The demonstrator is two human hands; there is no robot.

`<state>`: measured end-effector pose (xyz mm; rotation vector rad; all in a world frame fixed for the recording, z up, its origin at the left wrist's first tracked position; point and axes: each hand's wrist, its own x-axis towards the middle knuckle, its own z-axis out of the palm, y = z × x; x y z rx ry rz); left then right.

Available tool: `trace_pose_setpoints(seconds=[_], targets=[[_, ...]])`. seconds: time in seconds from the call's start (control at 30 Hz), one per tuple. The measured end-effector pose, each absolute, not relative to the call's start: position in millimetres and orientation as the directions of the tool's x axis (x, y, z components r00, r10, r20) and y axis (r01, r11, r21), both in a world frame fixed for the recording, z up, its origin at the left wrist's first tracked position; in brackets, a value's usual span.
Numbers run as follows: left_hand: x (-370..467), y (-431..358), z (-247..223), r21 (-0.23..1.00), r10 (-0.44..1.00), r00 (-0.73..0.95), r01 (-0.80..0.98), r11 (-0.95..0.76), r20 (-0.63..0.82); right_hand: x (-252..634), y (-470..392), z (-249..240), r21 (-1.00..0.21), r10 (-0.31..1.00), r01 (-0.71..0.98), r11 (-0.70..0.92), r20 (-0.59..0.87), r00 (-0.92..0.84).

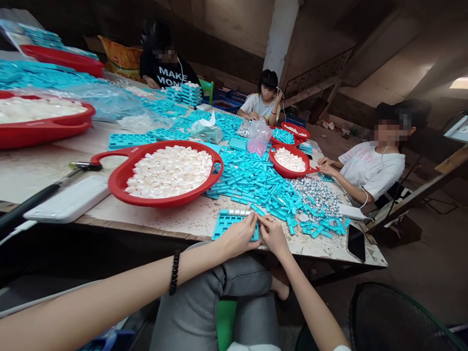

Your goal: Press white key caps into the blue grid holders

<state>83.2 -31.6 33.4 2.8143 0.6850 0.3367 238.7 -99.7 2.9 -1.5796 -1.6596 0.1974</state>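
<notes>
At the table's front edge lies a blue tray [222,225] with rows of square recesses. Several small white pieces [237,212] sit along its far row. My left hand [241,235] rests over the tray's right part, its fingers closed and pinched together near the far right corner. Beside it, my right hand [272,235] is also closed, its fingertips meeting those of the left. A blue strip [257,209] shows just beyond the fingertips; I cannot tell whether either hand grips it. Whatever is between the fingers is hidden.
A red basin [120,187] of white pieces stands left of the tray. Loose blue strips [252,175] are heaped beyond it. A phone [356,242] lies near the right corner, a white power bank [69,200] at left. Other people sit around the table.
</notes>
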Motion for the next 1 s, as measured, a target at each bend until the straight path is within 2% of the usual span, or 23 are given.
trace_pose_setpoints(seconds=[0.4, 0.63, 0.83, 1.0], targets=[[83.1, -26.1, 29.6, 0.312, 0.445, 0.881, 0.382, -0.870, 0.159, 243.7, -96.7, -1.4, -0.645, 0.881, 0.726, 0.239, 0.459, 0.118], [83.5, -19.6, 36.7, 0.334, 0.450, 0.882, 0.385, -0.861, 0.143, 243.0, -95.8, -2.9, -0.575, 0.871, 0.780, 0.247, 0.484, 0.080], [83.8, -22.1, 40.9, 0.282, 0.453, 0.884, 0.408, -0.868, 0.115, 243.6, -95.7, -4.7, -0.544, 0.870, 0.800, 0.256, 0.489, 0.055], [84.8, -25.1, 44.9, 0.244, 0.466, 0.876, 0.428, -0.870, 0.125, 242.0, -95.5, -8.6, -0.468, 0.868, 0.854, 0.228, 0.496, 0.040]])
